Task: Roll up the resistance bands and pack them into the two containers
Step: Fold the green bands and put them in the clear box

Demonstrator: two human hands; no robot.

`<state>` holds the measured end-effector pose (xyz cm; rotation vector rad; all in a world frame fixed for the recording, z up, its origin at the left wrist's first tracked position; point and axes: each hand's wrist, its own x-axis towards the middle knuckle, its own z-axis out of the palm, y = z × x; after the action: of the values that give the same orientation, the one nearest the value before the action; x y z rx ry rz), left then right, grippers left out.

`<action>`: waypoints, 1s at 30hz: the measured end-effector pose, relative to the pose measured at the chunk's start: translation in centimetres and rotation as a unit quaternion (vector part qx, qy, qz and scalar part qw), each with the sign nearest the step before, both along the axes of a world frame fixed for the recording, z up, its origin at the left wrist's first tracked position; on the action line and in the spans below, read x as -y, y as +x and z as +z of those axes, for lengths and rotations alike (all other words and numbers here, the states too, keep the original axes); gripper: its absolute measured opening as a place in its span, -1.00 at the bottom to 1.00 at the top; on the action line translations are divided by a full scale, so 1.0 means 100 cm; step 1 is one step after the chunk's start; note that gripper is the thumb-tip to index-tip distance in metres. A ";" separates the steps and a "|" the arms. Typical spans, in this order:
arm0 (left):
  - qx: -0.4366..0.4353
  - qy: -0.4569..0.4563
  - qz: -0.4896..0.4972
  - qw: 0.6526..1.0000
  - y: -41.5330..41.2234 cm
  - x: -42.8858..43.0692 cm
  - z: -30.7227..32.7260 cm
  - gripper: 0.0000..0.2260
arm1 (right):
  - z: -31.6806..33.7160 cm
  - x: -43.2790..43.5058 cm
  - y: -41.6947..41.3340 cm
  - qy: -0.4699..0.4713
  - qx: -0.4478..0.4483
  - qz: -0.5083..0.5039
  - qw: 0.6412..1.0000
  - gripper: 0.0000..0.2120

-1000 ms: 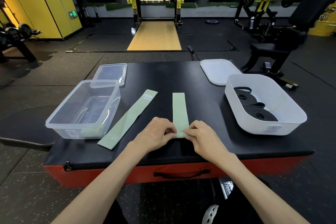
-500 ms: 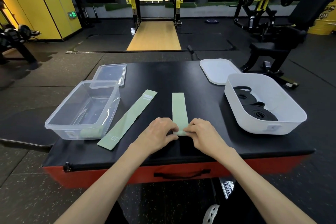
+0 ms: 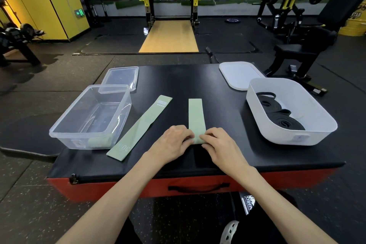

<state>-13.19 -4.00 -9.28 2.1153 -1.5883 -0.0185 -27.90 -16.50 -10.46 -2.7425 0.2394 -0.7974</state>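
Note:
A pale green resistance band (image 3: 195,117) lies flat and straight on the black padded table (image 3: 198,85). My left hand (image 3: 172,140) and my right hand (image 3: 219,142) pinch its near end from either side, where a small roll has formed. A second green band (image 3: 141,125), marked 30, lies diagonally to the left. The clear container (image 3: 59,128) at the left holds a rolled green band (image 3: 99,141) in its near corner. In the white container (image 3: 324,123) at the right lie rolled black bands (image 3: 281,119).
A clear lid (image 3: 120,77) lies behind the clear container, and a white lid (image 3: 239,77) behind the white one. The table's near edge is red with a black handle (image 3: 198,188). Gym machines and a rack stand on the floor beyond.
Both hands have crept slightly forward along the band as its near end rolls up. Nothing else has moved.

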 end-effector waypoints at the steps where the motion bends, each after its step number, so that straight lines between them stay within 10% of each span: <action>1: -0.001 0.000 0.001 1.000 0.000 0.001 0.000 -0.86 | 0.000 0.001 0.001 -0.004 0.001 0.003 1.000 -0.79; 30: 0.004 0.012 0.004 1.000 0.013 0.012 -0.003 -0.86 | 0.002 0.005 0.013 0.007 -0.013 -0.019 1.000 -0.87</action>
<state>-11.93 -5.18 -9.55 2.1422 -1.5917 -0.0254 -26.61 -17.02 -10.27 -2.7439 0.3017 -0.7678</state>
